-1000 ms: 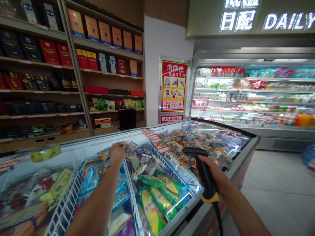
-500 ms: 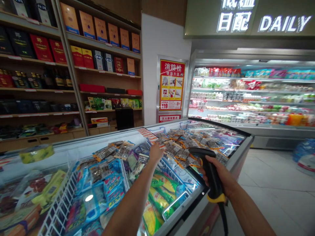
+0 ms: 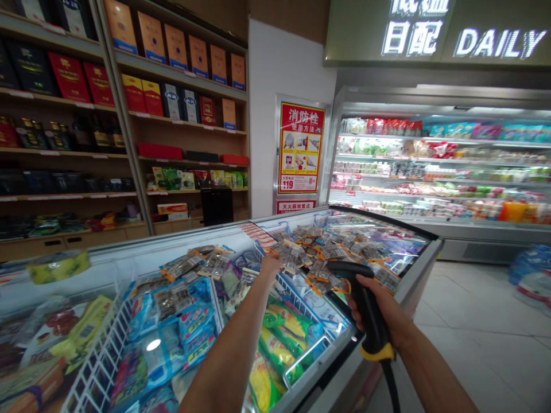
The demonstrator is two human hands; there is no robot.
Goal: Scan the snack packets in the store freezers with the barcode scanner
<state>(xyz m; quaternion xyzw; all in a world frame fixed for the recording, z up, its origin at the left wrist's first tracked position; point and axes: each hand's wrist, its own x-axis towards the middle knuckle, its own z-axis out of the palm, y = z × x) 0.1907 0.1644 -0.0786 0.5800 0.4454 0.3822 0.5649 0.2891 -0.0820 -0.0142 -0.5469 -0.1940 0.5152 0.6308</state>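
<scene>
My right hand (image 3: 379,307) is wrapped around the handle of a black and yellow barcode scanner (image 3: 368,312), its head pointing left over the freezer and its cable hanging down. My left hand (image 3: 271,265) reaches over the chest freezer, fingers closed at the near edge of a small brown snack packet (image 3: 291,254); its fingertips are partly hidden. More brown packets with orange edges (image 3: 321,278) lie scattered on the freezer's glass lid. Below my left forearm are green and yellow bags (image 3: 279,344) in a wire basket.
Blue bags (image 3: 196,327) and other packs fill wire baskets (image 3: 101,355) at left. Shelves of boxes (image 3: 176,57) stand behind, with a red fire-hydrant sign (image 3: 300,149) beside them. A lit refrigerated display (image 3: 430,166) is at back right; wrapped bottles (image 3: 534,275) stand on the floor.
My left hand has shifted slightly left, and the brown packet by its fingers has moved with it. The scanner in my right hand has moved slightly left and down.
</scene>
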